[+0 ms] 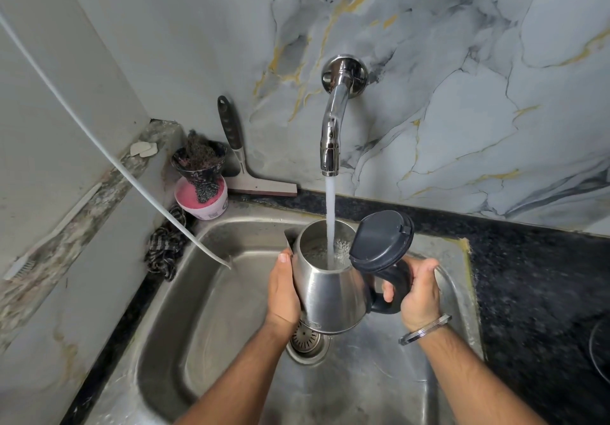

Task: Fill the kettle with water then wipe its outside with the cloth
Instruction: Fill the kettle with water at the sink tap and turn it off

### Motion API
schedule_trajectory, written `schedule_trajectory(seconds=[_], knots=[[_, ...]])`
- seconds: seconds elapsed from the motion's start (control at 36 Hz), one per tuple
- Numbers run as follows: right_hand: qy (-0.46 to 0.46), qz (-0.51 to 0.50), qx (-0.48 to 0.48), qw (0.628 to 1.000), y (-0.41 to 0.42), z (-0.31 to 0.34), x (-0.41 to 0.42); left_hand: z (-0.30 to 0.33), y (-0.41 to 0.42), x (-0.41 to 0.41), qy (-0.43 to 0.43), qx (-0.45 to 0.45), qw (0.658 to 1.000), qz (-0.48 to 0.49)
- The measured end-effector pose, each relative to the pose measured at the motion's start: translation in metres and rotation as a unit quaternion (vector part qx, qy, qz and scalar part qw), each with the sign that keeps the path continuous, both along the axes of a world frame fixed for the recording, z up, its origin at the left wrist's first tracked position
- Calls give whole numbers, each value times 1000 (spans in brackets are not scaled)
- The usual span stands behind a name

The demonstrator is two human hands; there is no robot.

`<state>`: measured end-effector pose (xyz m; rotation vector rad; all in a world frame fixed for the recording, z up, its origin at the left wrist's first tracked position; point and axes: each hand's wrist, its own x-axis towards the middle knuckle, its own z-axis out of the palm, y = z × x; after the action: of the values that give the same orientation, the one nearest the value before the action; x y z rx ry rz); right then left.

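Note:
A steel kettle [333, 296] with a black handle hangs over the sink [204, 292], its dark lid [381, 241] flipped open. Water [330, 213] streams from the wall tap [333, 127] straight into the kettle's mouth. My left hand [284, 289] presses flat against the kettle's left side. My right hand [417, 292] is wrapped around the black handle; a metal bangle sits on that wrist. A checked cloth [166, 246] lies bunched on the sink's left rim.
A white hose [109, 157] slants across the left wall into the sink. A pink tub [204, 200] with a scrubber cup on it and a squeegee [244, 167] stand at the back left. Dark counter [534, 286] runs to the right. The drain [305, 339] lies below the kettle.

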<state>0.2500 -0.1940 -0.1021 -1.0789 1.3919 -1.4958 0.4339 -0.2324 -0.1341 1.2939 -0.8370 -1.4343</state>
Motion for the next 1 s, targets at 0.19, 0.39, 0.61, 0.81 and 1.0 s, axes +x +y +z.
schedule_trajectory(seconds=[0.19, 0.39, 0.61, 0.81, 1.0], knots=[[3, -3, 1, 1000, 0, 3, 0, -1, -2, -1, -1, -8, 1000, 0], [0, 4, -14, 1000, -3, 2, 0, -3, -2, -1, 1, -1, 1000, 3], [-6, 10, -11, 1000, -2, 1, 0, -2, 0, 0, 4, 9, 1000, 5], [-8, 5, -14, 1000, -3, 4, 1, 1, 2, 0, 2, 7, 1000, 6], [-10, 3, -11, 1000, -3, 5, 0, 0, 0, -1, 6, 11, 1000, 6]])
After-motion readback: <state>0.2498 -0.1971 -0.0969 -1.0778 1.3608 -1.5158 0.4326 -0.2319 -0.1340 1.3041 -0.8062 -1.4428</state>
